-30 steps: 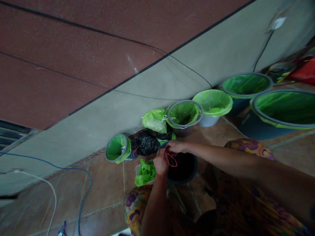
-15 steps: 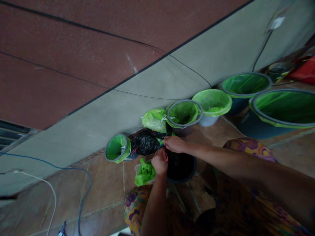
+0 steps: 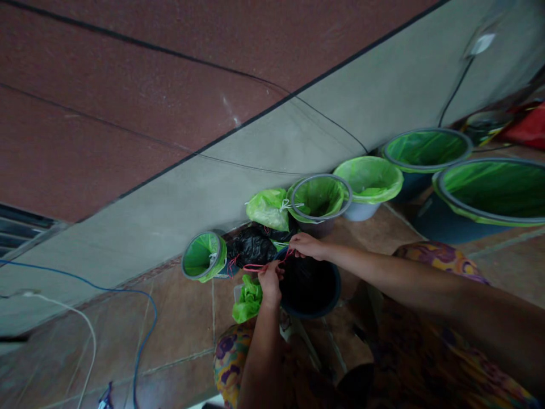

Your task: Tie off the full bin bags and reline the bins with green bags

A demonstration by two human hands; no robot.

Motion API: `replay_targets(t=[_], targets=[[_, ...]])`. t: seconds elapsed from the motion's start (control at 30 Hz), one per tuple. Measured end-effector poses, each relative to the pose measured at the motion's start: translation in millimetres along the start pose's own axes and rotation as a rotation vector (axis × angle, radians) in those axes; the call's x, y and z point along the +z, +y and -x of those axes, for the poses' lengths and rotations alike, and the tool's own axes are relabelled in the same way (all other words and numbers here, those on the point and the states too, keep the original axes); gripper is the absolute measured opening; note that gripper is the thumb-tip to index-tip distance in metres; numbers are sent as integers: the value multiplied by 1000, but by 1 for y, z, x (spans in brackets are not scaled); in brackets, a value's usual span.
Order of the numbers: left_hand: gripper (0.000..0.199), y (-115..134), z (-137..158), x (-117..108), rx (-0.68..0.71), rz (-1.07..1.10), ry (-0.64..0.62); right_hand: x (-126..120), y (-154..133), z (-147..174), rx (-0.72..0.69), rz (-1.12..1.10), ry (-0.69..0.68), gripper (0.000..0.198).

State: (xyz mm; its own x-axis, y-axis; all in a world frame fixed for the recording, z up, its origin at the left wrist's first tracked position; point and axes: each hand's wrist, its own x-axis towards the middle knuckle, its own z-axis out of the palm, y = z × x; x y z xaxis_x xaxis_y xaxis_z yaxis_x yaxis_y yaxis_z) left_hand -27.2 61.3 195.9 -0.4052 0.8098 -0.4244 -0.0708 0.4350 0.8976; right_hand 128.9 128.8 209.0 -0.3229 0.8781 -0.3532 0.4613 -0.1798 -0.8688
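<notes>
Both hands are over a dark bin [image 3: 330, 307] that stands close in front of me, its inside black. A red drawstring [image 3: 255, 267] runs between my hands; a loop of it sticks out to the left. My left hand [image 3: 270, 278] is closed on the string near the bin's left rim. My right hand [image 3: 306, 245] pinches the other stretch of it above the far rim. Just beyond lies a knotted black trash bag [image 3: 252, 248] with red ties. Left of the bin, crumpled green bags [image 3: 249, 298] fill a small clear container.
Along the wall [image 3: 204, 204] stand a small green-lined bin [image 3: 200, 255], a tied green bag [image 3: 266, 209], a lined bin with a grey ring [image 3: 319, 196], a white lined bin [image 3: 366, 177] and two large lined bins [image 3: 451, 227]. A blue cable [image 3: 147, 335] crosses the tiles at left.
My hands have moved apart slightly, and the red drawstring now shows stretched between them with a loop out to the left. More of the dark bin's inside is visible.
</notes>
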Motion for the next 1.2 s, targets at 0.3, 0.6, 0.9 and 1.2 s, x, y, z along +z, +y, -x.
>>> replay_targets(t=[0.3,0.6,0.9,1.2], targets=[[38,8,6,6,-95,306,-161,-4,-7,4,-93,-103,-171,17],[25,-3,7,9,343,-226,-347,-14,-26,8,-300,-149,-326,17],[28,-2,8,11,338,-166,-294,-13,-20,8,-188,267,-295,35],[26,-4,4,10,111,3,-277,-12,-19,13,-338,658,-128,27]])
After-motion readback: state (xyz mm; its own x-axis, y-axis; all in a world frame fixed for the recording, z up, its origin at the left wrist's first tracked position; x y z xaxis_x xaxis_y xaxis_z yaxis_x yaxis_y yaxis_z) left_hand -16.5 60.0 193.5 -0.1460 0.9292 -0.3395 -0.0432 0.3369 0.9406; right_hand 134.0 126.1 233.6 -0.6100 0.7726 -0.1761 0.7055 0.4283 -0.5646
